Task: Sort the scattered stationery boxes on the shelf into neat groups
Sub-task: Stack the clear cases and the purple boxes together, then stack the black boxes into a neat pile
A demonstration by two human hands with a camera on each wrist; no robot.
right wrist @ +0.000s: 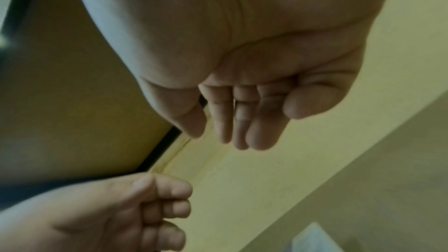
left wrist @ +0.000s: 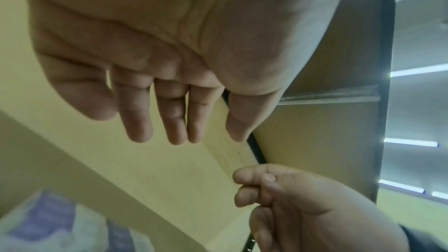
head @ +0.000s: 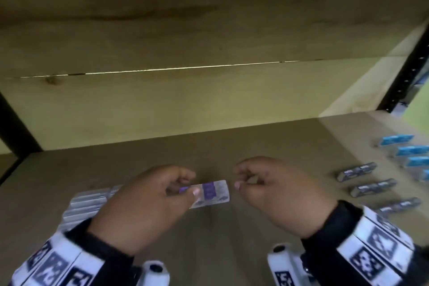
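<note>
A white box with purple print (head: 212, 193) lies flat on the brown shelf (head: 209, 244). My left hand (head: 189, 183) hovers over its left end with the thumb across it. In the left wrist view the left hand (left wrist: 206, 139) has loosely hanging fingers with nothing between them. My right hand (head: 241, 181) floats just right of the box, fingers loosely curled and empty, as the right wrist view (right wrist: 218, 139) confirms. A row of similar white-and-purple boxes (head: 90, 202) sits partly hidden under my left hand.
Three dark grey-blue boxes (head: 371, 187) lie in a column at the right, with light blue boxes (head: 408, 150) beyond them near the edge. A pale wooden back panel (head: 185, 100) closes the shelf. A black perforated post (head: 404, 72) stands at the right.
</note>
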